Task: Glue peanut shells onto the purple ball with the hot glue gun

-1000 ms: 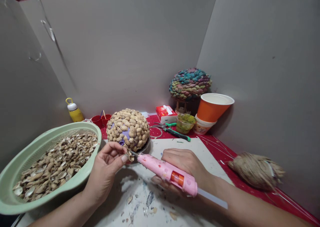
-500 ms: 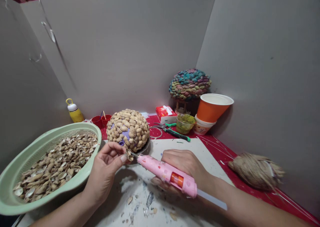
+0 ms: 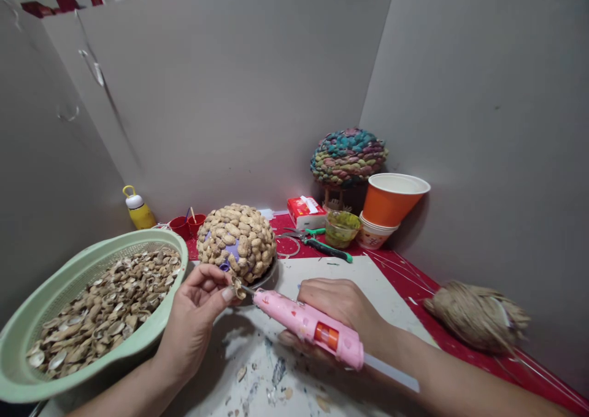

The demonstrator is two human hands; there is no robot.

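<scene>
My left hand (image 3: 197, 313) pinches a peanut shell (image 3: 238, 287) between thumb and fingers, its hollow side facing the glue gun. My right hand (image 3: 340, 309) is wrapped round a pink glue gun (image 3: 306, 322), whose metal nozzle points left at the shell. A clear glue stick (image 3: 391, 371) sticks out of the gun's back end. Just beyond the left hand, a ball covered with peanut shells (image 3: 243, 236) rests in a dark dish (image 3: 269, 274), and some purple surface shows between its shells. At the left, a green basket (image 3: 177, 239) holds many loose shells.
Behind stand a yellow bottle (image 3: 141, 213), red cups (image 3: 180, 226), pliers (image 3: 329, 249), a tissue pack (image 3: 306, 211), a green-stained bowl (image 3: 341, 230), an orange paper cup (image 3: 391, 202) and a colourful shell-covered dome (image 3: 348, 156). Twine (image 3: 476, 316) lies right. Shell bits dot the white board (image 3: 294, 276).
The view has shifted slightly, with most objects a little lower in the picture. Both hands keep nearly the same pose, with the shell still at the nozzle.
</scene>
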